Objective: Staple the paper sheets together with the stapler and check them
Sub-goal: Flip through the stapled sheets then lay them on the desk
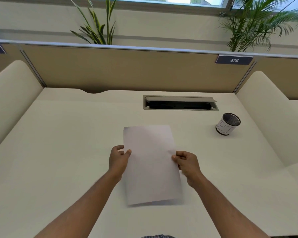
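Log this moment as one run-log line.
left hand: grip on paper sheets left edge | right hand: grip on right edge | sheets: held above desk | stapler: not in view

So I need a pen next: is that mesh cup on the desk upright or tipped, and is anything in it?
Upright: the mesh cup stands on its base on the desk, open rim up. No pen sticks out; its bottom is hidden, so cannot tell.

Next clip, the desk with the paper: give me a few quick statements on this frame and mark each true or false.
1. Both hands hold the paper. True: left hand, right hand.
2. A stapler lies beside the mesh cup. False: no stapler is in view.
3. The cup stands to the right of the paper. True.
4. The desk hatch is shut. False: its lid is raised.
5. The sign reads 474. True.
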Available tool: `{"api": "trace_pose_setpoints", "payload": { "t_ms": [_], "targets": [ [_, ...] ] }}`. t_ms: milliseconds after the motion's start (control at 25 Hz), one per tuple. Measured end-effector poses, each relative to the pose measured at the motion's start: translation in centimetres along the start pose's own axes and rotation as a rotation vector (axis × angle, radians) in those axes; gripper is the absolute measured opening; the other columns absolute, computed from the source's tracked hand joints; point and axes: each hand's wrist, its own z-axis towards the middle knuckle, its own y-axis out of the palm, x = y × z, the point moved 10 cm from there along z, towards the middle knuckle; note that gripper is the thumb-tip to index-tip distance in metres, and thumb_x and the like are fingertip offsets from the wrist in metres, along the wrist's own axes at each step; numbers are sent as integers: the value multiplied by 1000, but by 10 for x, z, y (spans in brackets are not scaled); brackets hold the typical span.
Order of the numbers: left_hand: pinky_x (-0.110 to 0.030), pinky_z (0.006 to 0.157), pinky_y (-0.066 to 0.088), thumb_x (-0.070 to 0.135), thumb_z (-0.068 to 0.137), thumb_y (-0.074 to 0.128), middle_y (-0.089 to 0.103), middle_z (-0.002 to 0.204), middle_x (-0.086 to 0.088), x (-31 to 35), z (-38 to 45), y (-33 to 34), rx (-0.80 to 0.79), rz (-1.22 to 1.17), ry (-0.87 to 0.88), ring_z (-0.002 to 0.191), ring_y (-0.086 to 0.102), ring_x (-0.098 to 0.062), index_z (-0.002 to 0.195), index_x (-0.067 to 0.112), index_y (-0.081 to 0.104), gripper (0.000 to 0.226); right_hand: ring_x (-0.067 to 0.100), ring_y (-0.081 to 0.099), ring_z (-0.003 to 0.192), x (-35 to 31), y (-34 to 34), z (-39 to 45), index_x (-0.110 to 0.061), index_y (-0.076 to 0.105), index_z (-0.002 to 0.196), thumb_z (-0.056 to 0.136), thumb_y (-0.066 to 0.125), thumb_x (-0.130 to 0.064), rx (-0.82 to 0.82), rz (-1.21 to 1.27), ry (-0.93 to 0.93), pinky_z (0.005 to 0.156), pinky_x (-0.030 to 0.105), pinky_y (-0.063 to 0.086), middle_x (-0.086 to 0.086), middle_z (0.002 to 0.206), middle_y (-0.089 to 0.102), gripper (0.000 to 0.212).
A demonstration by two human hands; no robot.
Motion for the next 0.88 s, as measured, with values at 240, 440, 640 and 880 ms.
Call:
{"api": "trace_pose_setpoints", "payload": {
  "t_ms": [240,440,640,880],
  "targets": [
    [-26,73,51,26,87,74,68,105,6,-3,-11,21,-57,188,126,97,67,-17,113,22,61,29,21,78,81,-13,10,-10,-7,79,97,91,74,2,6,55,-42,72,30,64,10,89,84,12],
    [-40,85,62,30,87,75,73,104,-1,20,-31,66,-269,83,167,92,75,-16,106,20,71,21,33,80,89,-27,30,-16,-7,80,94,84,82,-2,-11,34,-88,77,37,67,10,88,84,11],
    [-41,81,63,30,87,76,72,105,-8,40,-36,66,-243,-63,137,94,75,-20,102,15,71,22,26,80,82,-40,37,-17,-18,81,89,71,95,-23,48,-111,-135,84,50,65,3,83,83,24],
    [-38,72,64,38,80,82,78,92,-8,50,-40,63,-207,-67,127,86,77,-19,96,8,72,35,14,76,70,-58,58,-28,-25,77,80,60,93,-52,43,-300,-266,74,45,65,-7,76,79,38]
  ]
}}
